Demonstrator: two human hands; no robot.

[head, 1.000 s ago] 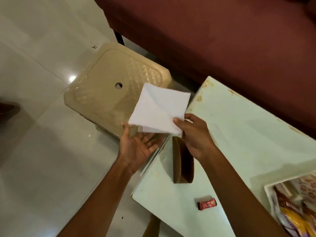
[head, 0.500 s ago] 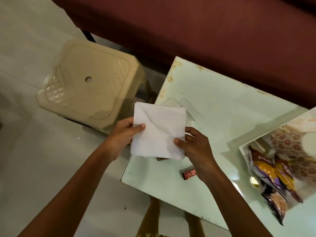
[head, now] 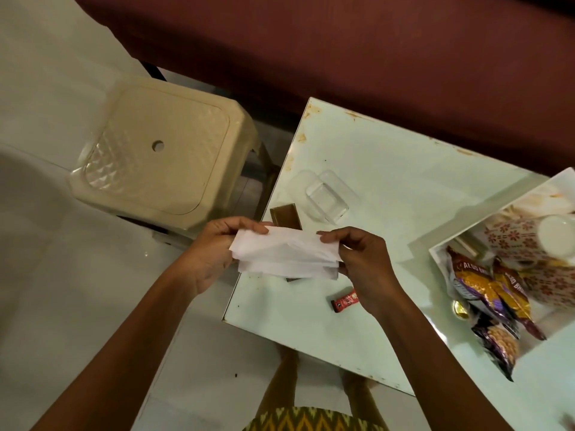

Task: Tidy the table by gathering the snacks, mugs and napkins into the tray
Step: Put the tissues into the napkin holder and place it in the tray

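Note:
A white napkin (head: 284, 255), folded into a flat band, hangs over the table's left edge between both hands. My left hand (head: 214, 250) pinches its left end, my right hand (head: 364, 269) its right end. Behind the napkin lies a brown napkin holder (head: 284, 215), partly hidden. A small red snack wrapper (head: 343, 301) lies on the pale green table (head: 404, 181) under my right wrist. At the right stands the white tray (head: 435, 253) with purple-and-gold snack packets (head: 485, 293) and a flower-patterned mug (head: 529, 237) in it.
A clear plastic container (head: 325, 194) sits on the table behind the holder. A beige plastic stool (head: 161, 150) stands on the white floor to the left. A dark red sofa (head: 373, 57) runs along the table's far side. My feet show under the table's near edge.
The napkin was an open square a second ago; it is now folded into a narrow band. The view has swung right, bringing the tray further into sight.

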